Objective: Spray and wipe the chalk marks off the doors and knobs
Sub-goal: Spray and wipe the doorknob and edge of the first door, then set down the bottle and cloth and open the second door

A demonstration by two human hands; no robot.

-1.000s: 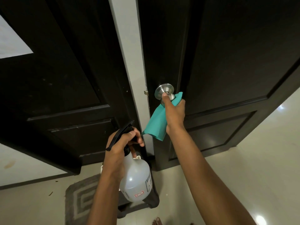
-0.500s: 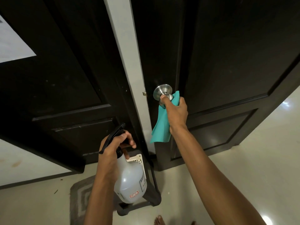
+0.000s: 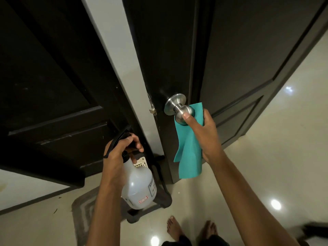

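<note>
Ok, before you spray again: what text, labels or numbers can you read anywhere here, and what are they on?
Nothing can be read.
Spray bottle, white label with dark print at its right side: too blurred and turned away to read.
Spray bottle, small red-bordered sticker low on its front: too small to read.
Doors, knob and teal cloth: no text.

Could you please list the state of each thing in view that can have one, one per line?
Right door: ajar, chalk marks not discernible.
Knob: cupped in the teal cloth, thumb on it.
Teal cloth: wrapped behind the knob, tail hanging down.
Spray bottle: upright, held off the floor.
Left hand: grips the spray bottle's trigger head.
Right hand: grips cloth and knob.
</note>
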